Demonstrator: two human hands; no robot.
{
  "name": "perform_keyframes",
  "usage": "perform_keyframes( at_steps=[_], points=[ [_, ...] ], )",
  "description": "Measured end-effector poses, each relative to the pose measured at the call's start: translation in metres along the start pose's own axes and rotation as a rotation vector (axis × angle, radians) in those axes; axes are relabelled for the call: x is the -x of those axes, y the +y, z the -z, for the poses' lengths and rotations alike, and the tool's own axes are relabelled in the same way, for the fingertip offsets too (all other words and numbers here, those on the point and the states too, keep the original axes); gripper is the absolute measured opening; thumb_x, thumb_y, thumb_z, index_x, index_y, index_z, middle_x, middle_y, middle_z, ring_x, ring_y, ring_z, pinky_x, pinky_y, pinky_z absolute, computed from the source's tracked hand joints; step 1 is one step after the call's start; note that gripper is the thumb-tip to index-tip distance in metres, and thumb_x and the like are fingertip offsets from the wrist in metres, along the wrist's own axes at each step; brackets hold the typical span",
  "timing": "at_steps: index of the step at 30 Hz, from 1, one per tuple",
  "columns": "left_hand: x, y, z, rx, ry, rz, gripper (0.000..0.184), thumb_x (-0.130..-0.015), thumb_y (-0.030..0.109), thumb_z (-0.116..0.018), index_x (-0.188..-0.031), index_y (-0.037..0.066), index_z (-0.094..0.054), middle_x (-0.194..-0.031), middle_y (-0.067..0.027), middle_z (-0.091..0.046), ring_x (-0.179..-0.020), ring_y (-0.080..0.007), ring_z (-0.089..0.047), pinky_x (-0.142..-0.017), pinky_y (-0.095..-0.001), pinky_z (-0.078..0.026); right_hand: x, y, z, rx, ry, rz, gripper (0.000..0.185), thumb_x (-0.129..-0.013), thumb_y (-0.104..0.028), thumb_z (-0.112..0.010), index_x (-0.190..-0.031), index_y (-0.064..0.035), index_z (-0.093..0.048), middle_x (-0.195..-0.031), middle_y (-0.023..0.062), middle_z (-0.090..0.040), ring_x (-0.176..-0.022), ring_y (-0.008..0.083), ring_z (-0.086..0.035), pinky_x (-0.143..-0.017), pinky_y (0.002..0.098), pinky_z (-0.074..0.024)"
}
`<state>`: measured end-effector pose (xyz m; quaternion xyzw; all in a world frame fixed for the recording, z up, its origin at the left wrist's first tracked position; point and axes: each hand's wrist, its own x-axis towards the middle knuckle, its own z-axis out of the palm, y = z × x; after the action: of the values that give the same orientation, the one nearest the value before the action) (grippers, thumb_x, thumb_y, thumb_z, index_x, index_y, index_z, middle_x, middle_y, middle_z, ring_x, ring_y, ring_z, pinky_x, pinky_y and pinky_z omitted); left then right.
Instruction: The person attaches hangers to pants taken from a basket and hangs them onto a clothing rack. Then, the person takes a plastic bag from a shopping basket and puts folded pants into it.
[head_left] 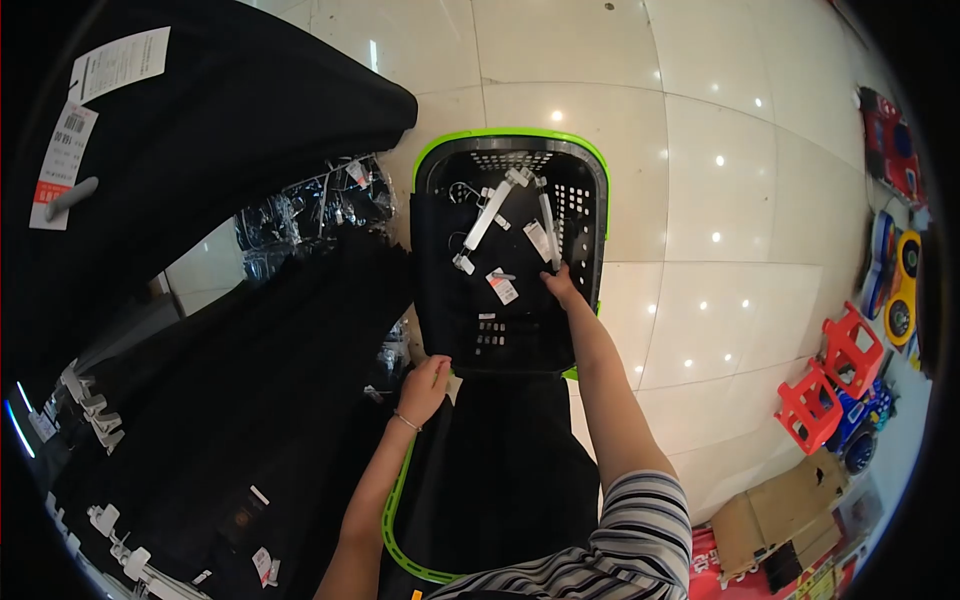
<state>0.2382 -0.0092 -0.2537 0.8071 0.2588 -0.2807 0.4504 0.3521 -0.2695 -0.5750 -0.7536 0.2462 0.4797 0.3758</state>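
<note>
A black basket with a green rim point(510, 132) stands on the floor in front of me. Inside it lie black garments point(455, 300), a white clip hanger point(490, 222), a slim grey hanger bar point(549, 222) and paper tags point(502, 288). My right hand point(562, 286) reaches over the basket's right side, its fingers closed at the lower end of the grey bar. At the near left corner of the basket, my left hand point(426, 388) has its fingers closed on the edge of the black cloth. More black cloth point(520, 460) covers a second green-rimmed basket point(392, 510) close to me.
Black garments with white clip hangers point(95, 405) fill the left side. Plastic-wrapped packs point(320, 205) lie under a tagged black garment point(250, 80). Along the right stand red plastic stools point(850, 350), toys point(905, 275) and a cardboard box point(775, 505) on pale tiles.
</note>
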Motion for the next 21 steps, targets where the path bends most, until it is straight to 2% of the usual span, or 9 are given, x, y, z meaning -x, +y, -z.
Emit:
perform_keyframes(
  at_steps=[1,5,8,9,12,13,16,20,21],
  points=[
    [0.0,0.0,0.0,-0.008,0.005,-0.014,0.019,-0.089,0.016,-0.048,-0.096,0.002,-0.057,-0.086,-0.0164,-0.061,-0.079,-0.0339,-0.06,-0.068,-0.0378,-0.047,0.001,0.001,-0.003,-0.046,-0.013,0.014,0.085,-0.074,-0.023,-0.065,-0.14,-0.0057,-0.013,-0.137,0.0242,-0.03,-0.128,0.0362,-0.03,-0.106,0.0393,-0.0249],
    [-0.001,0.003,-0.002,0.017,0.038,0.001,0.019,-0.089,0.015,-0.048,-0.096,0.001,-0.057,-0.087,-0.0171,-0.061,-0.08,-0.0342,-0.06,-0.068,-0.0375,-0.047,0.015,-0.011,0.008,-0.192,-0.126,-0.139,0.087,-0.079,-0.024,-0.063,-0.141,-0.0147,-0.003,-0.137,0.0197,-0.031,-0.12,0.0339,-0.037,-0.087,0.0467,-0.0422],
    [-0.003,0.004,-0.003,0.049,0.076,-0.017,0.018,-0.089,0.014,-0.049,-0.097,0.0,-0.057,-0.087,-0.0173,-0.061,-0.08,-0.0344,-0.059,-0.068,-0.0372,-0.047,0.018,-0.017,0.016,-0.266,-0.224,-0.211,0.088,-0.079,-0.024,-0.064,-0.141,-0.0153,-0.004,-0.135,0.0185,-0.032,-0.118,0.0332,-0.039,-0.082,0.0446,-0.0453],
    [-0.003,0.003,-0.003,0.05,0.085,-0.018,0.018,-0.089,0.014,-0.049,-0.097,0.0,-0.057,-0.088,-0.0173,-0.061,-0.08,-0.0345,-0.059,-0.068,-0.037,-0.047,0.018,-0.016,0.014,-0.247,-0.208,-0.198,0.088,-0.076,-0.024,-0.067,-0.141,-0.0137,-0.008,-0.135,0.0182,-0.028,-0.118,0.0328,-0.039,-0.08,0.0441,-0.0472],
    [0.001,0.003,0.0,0.037,0.082,0.003,0.019,-0.089,0.014,-0.048,-0.097,0.0,-0.056,-0.088,-0.0169,-0.061,-0.079,-0.0342,-0.059,-0.069,-0.0371,-0.047,-0.017,0.021,-0.01,0.151,-0.011,-0.107,0.086,-0.075,-0.024,-0.068,-0.14,-0.0101,-0.013,-0.137,0.0189,-0.023,-0.121,0.0324,-0.037,-0.085,0.0422,-0.0462],
    [0.003,0.003,0.001,0.026,0.092,0.021,0.019,-0.089,0.014,-0.048,-0.097,0.0,-0.056,-0.088,-0.0167,-0.061,-0.079,-0.034,-0.059,-0.069,-0.0372,-0.047,-0.019,0.023,-0.02,0.198,0.045,-0.102,0.085,-0.073,-0.023,-0.068,-0.139,-0.0065,-0.017,-0.138,0.0196,-0.021,-0.123,0.0319,-0.034,-0.09,0.0374,-0.0449],
    [0.003,-0.006,-0.005,-0.023,0.119,-0.067,0.019,-0.089,0.015,-0.048,-0.096,0.0,-0.057,-0.088,-0.0158,-0.062,-0.08,-0.0335,-0.059,-0.07,-0.0378,-0.046,-0.026,0.032,-0.025,0.248,0.184,-0.017,0.088,-0.072,-0.022,-0.069,-0.139,-0.0054,-0.015,-0.139,0.0199,-0.019,-0.127,0.0322,-0.027,-0.092,0.0335,-0.0437],
    [0.009,-0.008,-0.009,0.013,0.096,-0.009,0.019,-0.088,0.016,-0.048,-0.096,0.001,-0.058,-0.088,-0.0151,-0.062,-0.082,-0.0329,-0.059,-0.072,-0.0385,-0.046,0.008,-0.004,-0.006,-0.135,0.009,-0.138,0.088,-0.076,-0.02,-0.066,-0.141,-0.0114,-0.006,-0.13,0.0172,-0.036,-0.091,0.0243,-0.058,-0.073,0.0388,-0.0491],
    [0.011,-0.009,-0.01,0.021,0.091,-0.001,0.019,-0.088,0.016,-0.048,-0.096,0.002,-0.058,-0.088,-0.0151,-0.062,-0.083,-0.0328,-0.059,-0.072,-0.0385,-0.046,0.014,-0.011,-0.002,-0.211,0.009,-0.128,0.084,-0.079,-0.017,-0.063,-0.141,-0.0139,-0.006,-0.121,0.0134,-0.044,-0.068,0.0165,-0.059,-0.061,0.0342,-0.048]
  ],
)
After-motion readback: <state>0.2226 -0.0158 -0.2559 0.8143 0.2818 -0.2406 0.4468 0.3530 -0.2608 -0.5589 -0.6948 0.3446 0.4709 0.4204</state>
